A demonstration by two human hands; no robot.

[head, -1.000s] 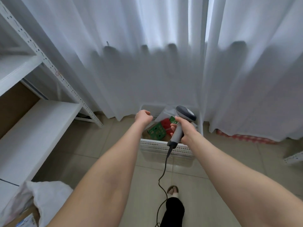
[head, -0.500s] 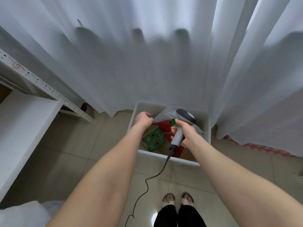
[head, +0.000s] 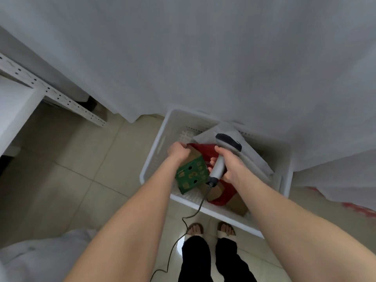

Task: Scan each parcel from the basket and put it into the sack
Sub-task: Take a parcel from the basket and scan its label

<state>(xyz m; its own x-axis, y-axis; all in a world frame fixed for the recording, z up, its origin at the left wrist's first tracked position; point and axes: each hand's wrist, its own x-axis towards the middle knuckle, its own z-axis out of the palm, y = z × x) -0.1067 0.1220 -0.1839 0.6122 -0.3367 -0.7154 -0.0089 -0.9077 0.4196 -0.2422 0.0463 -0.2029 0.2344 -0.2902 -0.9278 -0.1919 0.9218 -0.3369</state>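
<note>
step: picking the next parcel out of the basket; nothing scanned on it yet, by the look of it
left hand: down in the basket, fingers curled tight over the far top edge of the green box, gripping it
right hand: fingers wrapped round the scanner handle, thumb up near the head; trigger finger can't tell
green box: directly under and nearward of the left fingers, tilted; far end is in the grip, near end lies down toward the basket's near rim
long axis: runs from the left fingers back toward the person, slightly rightward
nearer hand: left, already on it; right fingers are just beside the box's right edge, apart from it
scanner aim: dark nose points right and away, over the white mailer, not at the green face; label side not visible
other parcels: red bag under the right hand, brown carton at the near right corner
sack: probably the blurred pale cloth behind the left elbow, well apart from the basket
cable: trails from the handle over the near rim to the floor
next move needs: lift the box clear, turn the label to the scanner nose
risk: one-edge grip, the box may swing or slip
</note>
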